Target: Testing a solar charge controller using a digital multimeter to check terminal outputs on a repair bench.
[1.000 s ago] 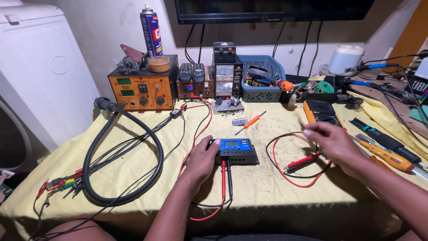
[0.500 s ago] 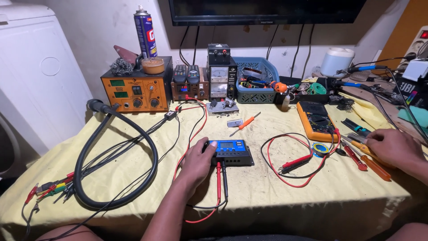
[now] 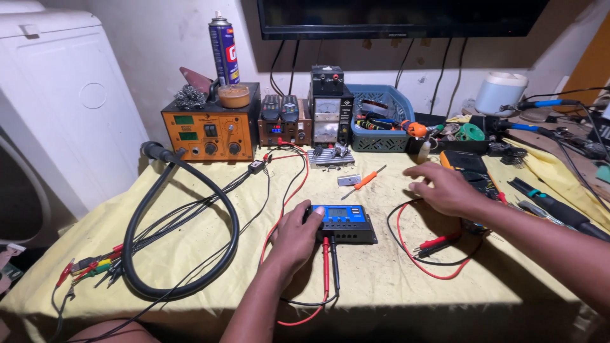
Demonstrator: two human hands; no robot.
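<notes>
My left hand (image 3: 296,238) rests on the left end of a small black controller box with a blue face (image 3: 344,223), holding it on the yellow table cloth (image 3: 190,254). A red and a black lead (image 3: 329,267) run from the box toward me. My right hand (image 3: 445,187) hovers open above the table right of the box, fingers spread, holding nothing. It is near an orange-handled screwdriver (image 3: 368,180), a multimeter (image 3: 471,171) and the red and black probes (image 3: 437,244).
An orange bench unit (image 3: 210,132), a meter supply (image 3: 329,111) and a blue basket (image 3: 380,124) line the wall. A thick black hose loop (image 3: 184,248) lies left. Pliers and screwdrivers (image 3: 553,206) lie right. A white appliance (image 3: 57,108) stands at far left.
My right hand has come back from the tools at the far right to the middle, above the table near the multimeter. My left hand stays on the box.
</notes>
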